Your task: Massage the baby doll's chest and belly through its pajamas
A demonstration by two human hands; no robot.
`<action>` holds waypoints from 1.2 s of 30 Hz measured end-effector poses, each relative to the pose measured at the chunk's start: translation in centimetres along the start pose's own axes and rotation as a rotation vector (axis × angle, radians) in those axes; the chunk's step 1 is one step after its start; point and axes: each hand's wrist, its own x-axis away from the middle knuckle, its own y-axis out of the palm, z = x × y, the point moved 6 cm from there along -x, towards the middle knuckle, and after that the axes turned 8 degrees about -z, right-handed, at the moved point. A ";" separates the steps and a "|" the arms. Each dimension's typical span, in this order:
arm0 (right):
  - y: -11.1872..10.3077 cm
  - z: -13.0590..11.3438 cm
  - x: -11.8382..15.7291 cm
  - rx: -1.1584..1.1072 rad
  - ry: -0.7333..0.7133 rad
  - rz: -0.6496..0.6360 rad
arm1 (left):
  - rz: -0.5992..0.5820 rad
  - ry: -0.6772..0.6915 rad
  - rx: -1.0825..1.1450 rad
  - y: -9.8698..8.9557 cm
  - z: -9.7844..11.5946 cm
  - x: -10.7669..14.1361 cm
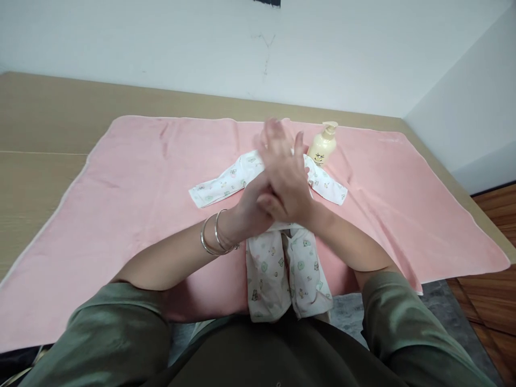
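Note:
My left hand (257,204), with two silver bangles (209,236) on its wrist, lies palm to palm against my right hand (287,174). The right hand is on top, its fingers stretched out and somewhat blurred; it partly hides the left hand's extended fingers. No object shows between them. Beneath the hands, a white printed baby outfit (268,277) is spread out, with both sleeves to the sides and its legs towards me; the hands cover much of its middle. Beyond its right sleeve, a cream pump bottle (323,144) stands upright.
A pink blanket (161,177) with wrinkles lies under the outfit and hangs over the near edge of a wooden table (48,113). A white wall rises behind the table. Brown wooden furniture (494,306) stands at the lower right.

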 end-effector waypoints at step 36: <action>3.2 4.5 1.6 0.226 0.145 -0.247 | 0.228 0.013 -0.452 -1.1 -8.9 -5.0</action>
